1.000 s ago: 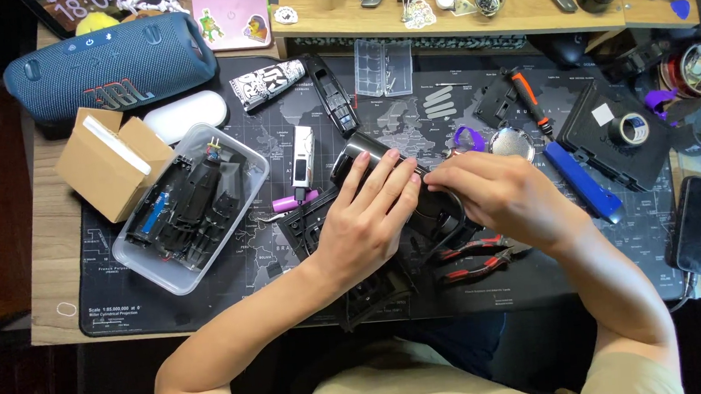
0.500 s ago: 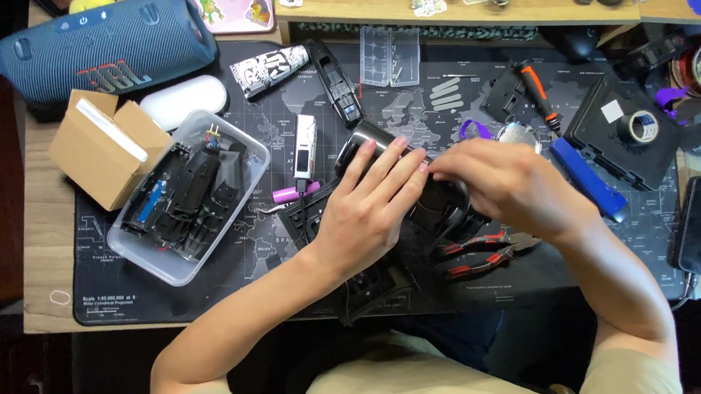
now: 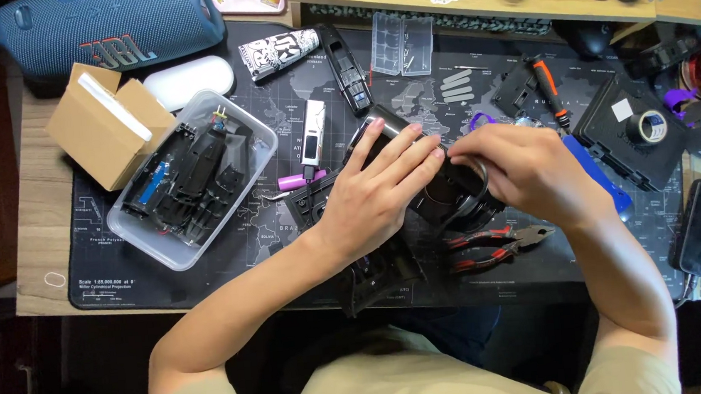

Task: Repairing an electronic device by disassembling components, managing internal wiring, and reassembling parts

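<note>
At the mat's [image 3: 206, 271] centre, the left hand [image 3: 379, 190] lies flat with fingers spread over a black housing [image 3: 450, 193], pinning it down, while the right hand [image 3: 523, 171] at its 3 o'clock side curls around the rim, its fingertips hidden, so whether they pinch anything cannot be told. If the right hand pries too hard, the housing could likely skid toward the pliers [image 3: 496, 248] at 5 o'clock. A loosened small part might also roll among the clutter, toward the purple cylinder [image 3: 292, 180] at 9 o'clock.
</note>
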